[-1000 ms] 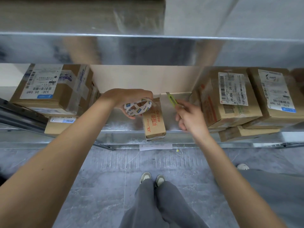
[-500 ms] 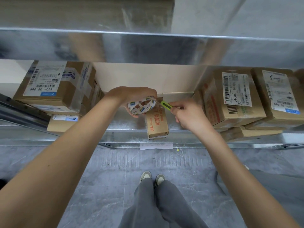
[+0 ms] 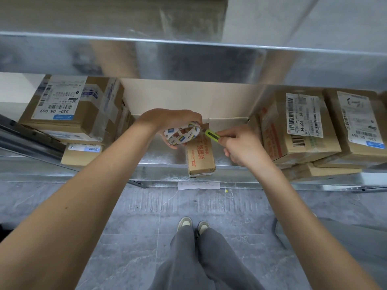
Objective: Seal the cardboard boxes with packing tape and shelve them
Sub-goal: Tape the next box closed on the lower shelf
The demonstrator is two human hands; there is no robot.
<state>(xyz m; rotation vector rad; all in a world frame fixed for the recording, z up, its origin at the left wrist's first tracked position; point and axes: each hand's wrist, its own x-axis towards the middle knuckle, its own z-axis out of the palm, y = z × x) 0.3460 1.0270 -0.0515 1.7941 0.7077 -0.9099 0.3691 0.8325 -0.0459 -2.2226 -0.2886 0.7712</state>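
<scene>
Both arms reach forward to the metal shelf (image 3: 163,158). Left hand (image 3: 173,122) at 11 o'clock of the small cardboard box (image 3: 200,158), fingers curled around the tape roll (image 3: 182,135). Right hand (image 3: 240,145) at 2 o'clock, fingers clamped on the green utility knife (image 3: 212,135), tip at the roll's edge.

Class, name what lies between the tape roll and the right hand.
In the head view, the green utility knife spans it, held by the right hand, tip at the tape roll.

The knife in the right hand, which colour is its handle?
Bright yellow-green, seen in the head view: the knife in the right hand.
</scene>
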